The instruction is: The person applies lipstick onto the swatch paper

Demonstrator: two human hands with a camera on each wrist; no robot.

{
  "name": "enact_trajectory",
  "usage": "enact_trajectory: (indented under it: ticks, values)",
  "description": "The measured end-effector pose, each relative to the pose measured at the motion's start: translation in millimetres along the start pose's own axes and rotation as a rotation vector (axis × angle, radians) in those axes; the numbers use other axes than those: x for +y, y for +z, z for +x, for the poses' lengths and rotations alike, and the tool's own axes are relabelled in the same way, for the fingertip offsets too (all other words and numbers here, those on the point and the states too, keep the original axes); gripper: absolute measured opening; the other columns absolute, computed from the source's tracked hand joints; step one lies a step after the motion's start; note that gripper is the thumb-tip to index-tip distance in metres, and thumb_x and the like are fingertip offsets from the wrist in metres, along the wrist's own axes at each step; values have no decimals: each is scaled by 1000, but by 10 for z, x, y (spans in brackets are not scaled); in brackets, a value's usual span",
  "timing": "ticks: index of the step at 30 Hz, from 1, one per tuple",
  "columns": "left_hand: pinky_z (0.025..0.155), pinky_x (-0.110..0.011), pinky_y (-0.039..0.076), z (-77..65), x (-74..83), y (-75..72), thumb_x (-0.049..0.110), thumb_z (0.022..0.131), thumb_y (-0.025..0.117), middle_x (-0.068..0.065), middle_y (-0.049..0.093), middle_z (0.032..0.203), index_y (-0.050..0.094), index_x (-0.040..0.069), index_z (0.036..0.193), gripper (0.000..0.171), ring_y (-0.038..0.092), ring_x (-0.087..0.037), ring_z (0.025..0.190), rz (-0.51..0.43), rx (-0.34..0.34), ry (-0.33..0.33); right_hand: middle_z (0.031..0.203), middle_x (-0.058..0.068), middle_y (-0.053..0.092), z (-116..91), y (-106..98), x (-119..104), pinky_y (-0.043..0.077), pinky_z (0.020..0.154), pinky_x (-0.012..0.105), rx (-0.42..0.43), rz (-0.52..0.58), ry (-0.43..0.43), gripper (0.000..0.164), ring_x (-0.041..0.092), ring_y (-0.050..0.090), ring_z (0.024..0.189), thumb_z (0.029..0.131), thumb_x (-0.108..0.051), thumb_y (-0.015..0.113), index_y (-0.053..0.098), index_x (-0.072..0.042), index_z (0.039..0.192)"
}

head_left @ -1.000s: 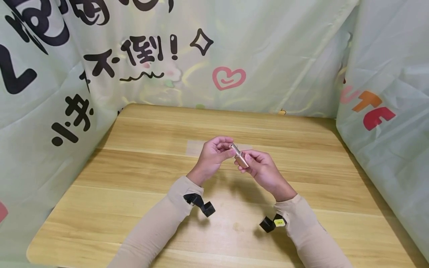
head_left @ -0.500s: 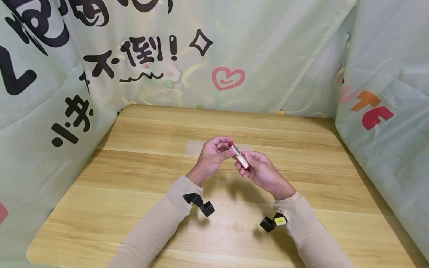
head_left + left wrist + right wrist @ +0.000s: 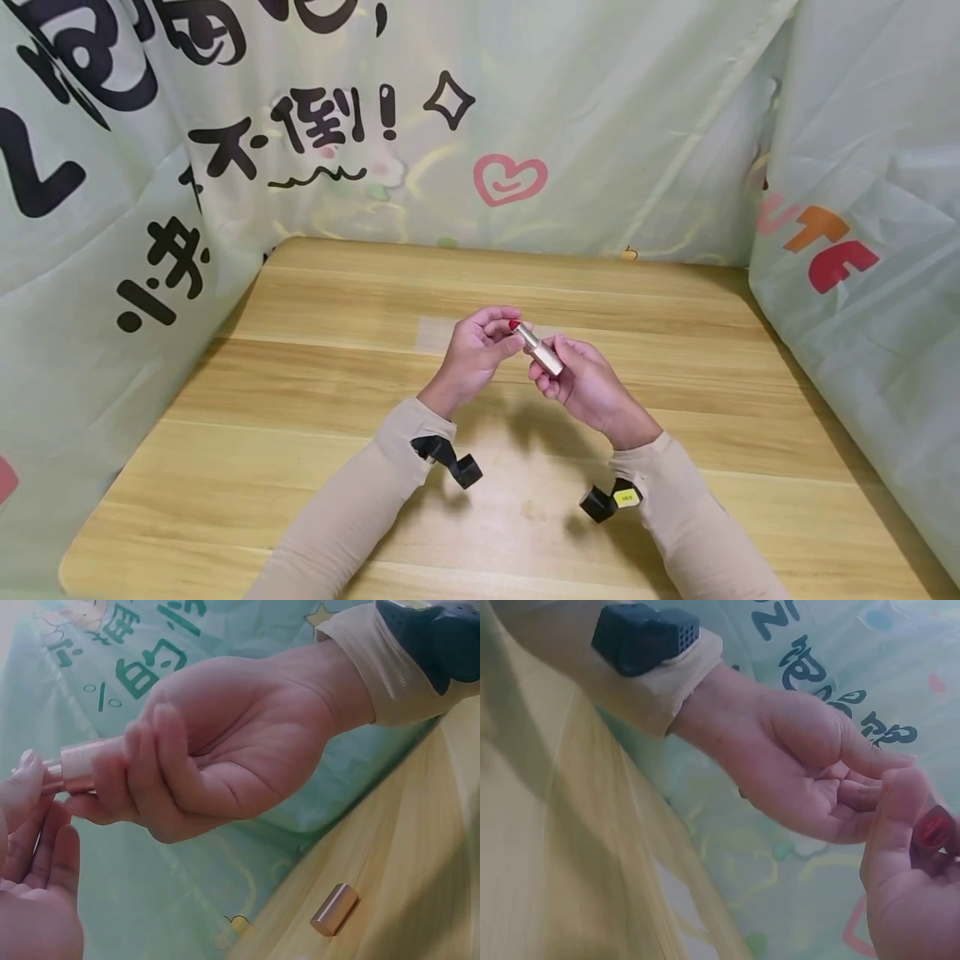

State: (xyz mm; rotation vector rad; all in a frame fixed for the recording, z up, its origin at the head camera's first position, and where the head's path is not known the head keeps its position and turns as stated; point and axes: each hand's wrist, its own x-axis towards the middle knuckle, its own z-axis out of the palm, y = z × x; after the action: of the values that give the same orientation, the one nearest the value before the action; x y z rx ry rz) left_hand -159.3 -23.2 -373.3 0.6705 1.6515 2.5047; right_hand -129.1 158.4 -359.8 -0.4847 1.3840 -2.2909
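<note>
A lipstick [image 3: 543,357] with a rose-gold base and a silvery tube is held tilted above the table, its red tip [image 3: 513,324] showing at the upper left end. My right hand [image 3: 588,383] grips the base between thumb and fingers. With its thumb against the tube, my left hand [image 3: 476,354] pinches the upper part. In the left wrist view the right hand's curled fingers cover part of the base [image 3: 86,765]. The right wrist view catches the red tip [image 3: 936,829] between the left fingers. A small rose-gold cylinder [image 3: 335,909], like a lipstick cap, lies on the table.
The wooden table [image 3: 262,467] has a pale translucent strip [image 3: 435,333] behind the hands. Printed cloth [image 3: 600,125] hangs around its back and sides. Black cameras [image 3: 467,472] stick out from both wrists. The small cylinder cannot be made out in the head view.
The red tip has come up out of the silvery tube, where none showed a second ago. The base has turned in my right fingers, while my left hand has stayed nearly still.
</note>
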Motion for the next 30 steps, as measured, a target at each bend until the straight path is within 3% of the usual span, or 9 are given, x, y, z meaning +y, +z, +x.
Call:
enact_trajectory:
  ticks: [2, 4, 8, 13, 17, 22, 25, 29, 30]
  values:
    - [82, -23, 50, 6, 5, 9, -6, 86, 68, -6, 70, 100, 50, -17, 117, 37, 62, -14, 89, 37, 47, 0, 87, 5, 68, -10, -4, 10, 52, 63, 17, 29, -107, -77, 31, 8, 60, 72, 107, -23, 37, 61, -2, 107]
    - [82, -23, 50, 14, 10, 21, -10, 86, 66, -7, 70, 99, 52, -16, 116, 33, 62, -14, 89, 70, 97, 1, 91, 6, 68, -13, -5, 28, 54, 66, 20, 99, -286, -163, 27, 9, 61, 74, 104, -17, 47, 61, 4, 112]
    - [83, -23, 50, 26, 10, 48, -13, 85, 66, -5, 69, 95, 55, -12, 113, 30, 63, -13, 89, 59, 176, 7, 97, 22, 66, 1, 4, 80, 56, 69, 24, 246, -619, -314, 26, 11, 64, 78, 94, 3, 59, 58, 15, 117]
    - [82, -22, 51, 32, 3, 74, -17, 84, 63, 1, 68, 91, 55, -11, 111, 28, 63, -12, 88, 8, 194, 9, 87, 29, 63, 21, 6, 134, 56, 66, 23, 296, -738, -415, 24, 9, 63, 74, 90, 11, 60, 60, 17, 114]
    - [82, -21, 51, 39, -5, 82, -18, 86, 60, -1, 69, 92, 55, -10, 111, 27, 63, -11, 89, -27, 177, 6, 86, 29, 63, 24, 6, 138, 57, 66, 26, 283, -725, -421, 20, 10, 64, 72, 95, 8, 54, 60, 17, 112]
    - [90, -25, 51, 32, -6, 78, -17, 88, 57, -32, 62, 109, 56, -6, 111, 25, 64, -12, 92, -54, 144, 8, 88, 24, 65, 22, 18, 110, 58, 66, 28, 236, -655, -358, 24, 13, 64, 72, 101, -2, 48, 60, 16, 111]
    - [94, -28, 49, 24, -4, 69, -8, 90, 62, -26, 65, 108, 57, -2, 111, 22, 64, -13, 95, -74, 114, 13, 85, 14, 64, 10, 41, 79, 57, 65, 27, 203, -579, -278, 30, 13, 62, 70, 104, -11, 45, 60, 15, 109]
    - [95, -28, 49, 22, 2, 69, -10, 91, 59, -1, 69, 98, 58, 3, 109, 22, 64, -13, 96, -121, 80, 18, 81, 5, 61, -11, 54, 38, 52, 61, 21, 102, -358, -175, 33, 10, 57, 68, 106, -21, 41, 62, 4, 107]
    - [95, -28, 48, 21, 2, 70, -11, 91, 58, 0, 69, 97, 58, 3, 108, 22, 64, -13, 96, -128, 74, 19, 80, 4, 60, -15, 51, 31, 50, 59, 19, 71, -291, -150, 33, 9, 56, 67, 106, -23, 39, 62, 1, 106]
